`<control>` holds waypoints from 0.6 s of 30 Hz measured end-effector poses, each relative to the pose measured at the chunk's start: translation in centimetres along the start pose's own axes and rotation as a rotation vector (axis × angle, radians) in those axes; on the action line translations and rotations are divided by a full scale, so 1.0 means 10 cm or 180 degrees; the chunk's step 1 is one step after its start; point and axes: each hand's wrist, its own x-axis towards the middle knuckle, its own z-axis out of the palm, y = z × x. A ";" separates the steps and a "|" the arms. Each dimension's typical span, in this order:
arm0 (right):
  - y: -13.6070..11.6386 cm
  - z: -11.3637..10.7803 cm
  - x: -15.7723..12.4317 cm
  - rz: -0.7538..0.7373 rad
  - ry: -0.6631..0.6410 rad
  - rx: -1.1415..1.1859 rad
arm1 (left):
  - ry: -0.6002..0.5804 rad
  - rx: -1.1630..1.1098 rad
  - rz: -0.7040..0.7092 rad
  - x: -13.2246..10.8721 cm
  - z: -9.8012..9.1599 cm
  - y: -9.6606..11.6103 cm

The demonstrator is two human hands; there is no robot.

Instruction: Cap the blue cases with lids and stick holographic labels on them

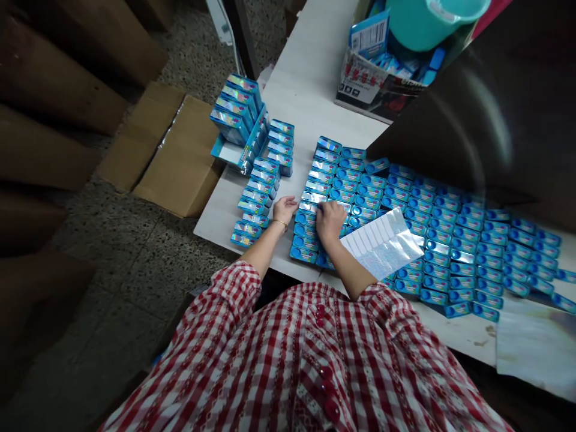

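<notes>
Many small blue boxes stand in close rows on the table. My left hand is just left of these rows, palm partly turned up, its fingers stretched toward the nearest box edges. Over the left part of the rows, my right hand rests with fingers curled down on the box tops; what lies under its fingertips is hidden. A shiny sheet of silvery labels lies on the boxes beside my right forearm. Left of my left hand, a separate column of blue boxes stands on the table.
At the table's far left, a blue display carton has several boxes stacked by it. A printed cardboard box holds blue packs and a teal tub. Brown cartons stand on the floor. A clear plastic sheet lies at right.
</notes>
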 end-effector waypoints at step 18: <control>1.97 -1.31 0.21 -0.0981 -0.0184 -0.0641 | -0.1392 0.2793 0.1946 -0.96 1.50 0.53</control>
